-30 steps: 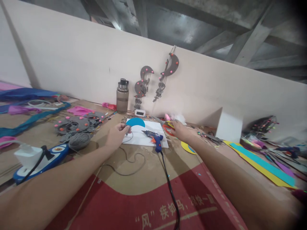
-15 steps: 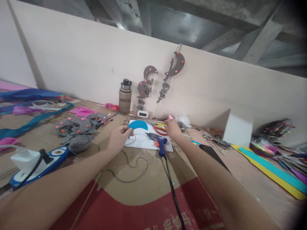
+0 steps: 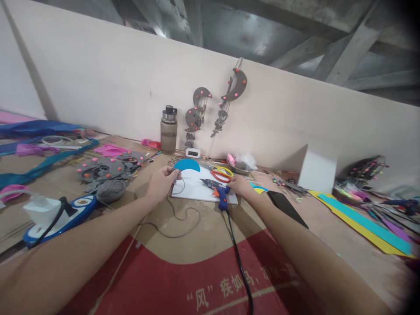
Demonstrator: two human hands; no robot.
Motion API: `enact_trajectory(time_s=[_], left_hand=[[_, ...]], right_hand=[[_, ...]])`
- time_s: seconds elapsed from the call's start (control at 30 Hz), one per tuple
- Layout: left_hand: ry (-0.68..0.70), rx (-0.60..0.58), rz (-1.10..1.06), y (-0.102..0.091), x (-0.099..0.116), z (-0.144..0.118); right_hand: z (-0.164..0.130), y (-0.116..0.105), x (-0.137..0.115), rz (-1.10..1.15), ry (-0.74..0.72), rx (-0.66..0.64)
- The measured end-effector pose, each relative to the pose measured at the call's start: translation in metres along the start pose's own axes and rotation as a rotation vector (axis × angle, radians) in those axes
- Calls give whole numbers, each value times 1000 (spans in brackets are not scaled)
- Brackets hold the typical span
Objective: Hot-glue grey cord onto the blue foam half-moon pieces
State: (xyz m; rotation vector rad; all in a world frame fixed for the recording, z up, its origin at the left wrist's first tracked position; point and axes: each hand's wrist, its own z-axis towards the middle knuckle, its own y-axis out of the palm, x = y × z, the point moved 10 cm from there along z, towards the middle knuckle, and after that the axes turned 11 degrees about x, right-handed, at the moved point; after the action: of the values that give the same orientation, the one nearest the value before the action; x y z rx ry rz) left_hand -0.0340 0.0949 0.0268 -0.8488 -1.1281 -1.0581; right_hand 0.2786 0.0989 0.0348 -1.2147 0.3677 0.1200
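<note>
a ball of grey yarn (image 3: 110,190) lies far left, beside grey felt shapes (image 3: 105,168). the left hand (image 3: 161,183) pinches a blue half-circle (image 3: 187,165) in closed fingers, holding it upright over the near edge of a white board (image 3: 197,189). a thin grey cord (image 3: 179,216) loops on the cardboard below. a bottle (image 3: 168,130) stands behind by the wall. the blue glue gun (image 3: 218,190) lies on the board, red scissors (image 3: 222,174) just behind it. the right hand (image 3: 240,187) rests at the gun's handle; whether its fingers grip cannot be told. a black phone (image 3: 287,203) lies to the right.
</note>
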Motion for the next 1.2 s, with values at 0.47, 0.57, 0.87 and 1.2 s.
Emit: enact_trajectory(time_s=[0.47, 0.57, 0.87, 1.2], left_hand=[[-118, -75, -119, 14, -15, -16], [-128, -79, -84, 15, -16, -18], [116, -23, 123, 0, 22, -10], [55, -18, -17, -2, 24, -14]], right_hand=[[-40, -23, 18, 7, 4, -40], [-44, -29, 18, -18, -21, -31], [-64, -68, -22, 37, -162, 286], [-111, -57, -52, -315, -219, 28]])
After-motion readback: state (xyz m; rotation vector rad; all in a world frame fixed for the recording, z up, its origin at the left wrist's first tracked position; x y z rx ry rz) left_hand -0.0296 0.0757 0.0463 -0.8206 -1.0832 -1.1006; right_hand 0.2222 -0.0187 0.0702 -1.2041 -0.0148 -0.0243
